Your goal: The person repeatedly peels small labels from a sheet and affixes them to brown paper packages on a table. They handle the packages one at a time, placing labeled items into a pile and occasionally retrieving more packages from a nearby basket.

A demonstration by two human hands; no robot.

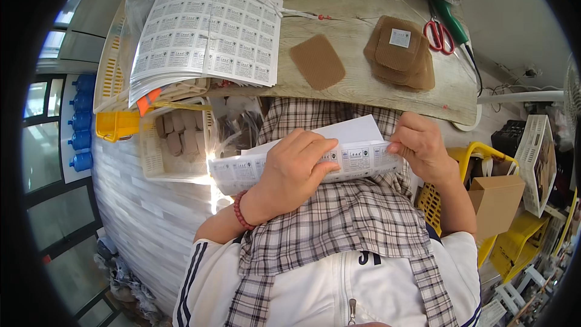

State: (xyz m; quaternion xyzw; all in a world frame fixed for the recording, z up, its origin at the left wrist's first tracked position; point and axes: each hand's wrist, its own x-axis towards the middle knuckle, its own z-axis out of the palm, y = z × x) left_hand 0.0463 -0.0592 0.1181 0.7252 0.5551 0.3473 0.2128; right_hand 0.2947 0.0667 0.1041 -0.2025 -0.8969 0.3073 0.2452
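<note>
Nearest, on the lap over a checked grey-and-white cloth [339, 218]: a long white paper strip of printed labels [357, 160], held level just below the near edge of the tabletop. Left hand [290, 172] laid flat on top of the strip, fingers [315, 148] pressed together and curled over its far edge, a red bead bracelet [241, 211] at the wrist. Right hand [420, 145] at the strip's right end, thumb and fingertips pinching the edge.

Judged best done slowly: strip kept taut between both hands, pull kept low and even at the pinched right end, left palm pressing down to stop buckling or tearing.

To the left, a pale plastic basket [151, 157] with tan pieces inside, a yellow crate [115, 124] beside it. To the right, a brown cardboard box [496, 203].

Farther, on the worn wooden tabletop [351, 0]: a thick stack of printed label sheets [206, 30] at left, overhanging the near edge; a single tan fabric patch [317, 60] in the middle; a stack of tan fabric patches [400, 53] just right; red-handled scissors [439, 35] beyond. Nothing between hands and strip; overhanging sheets likely to slip if knocked.
</note>
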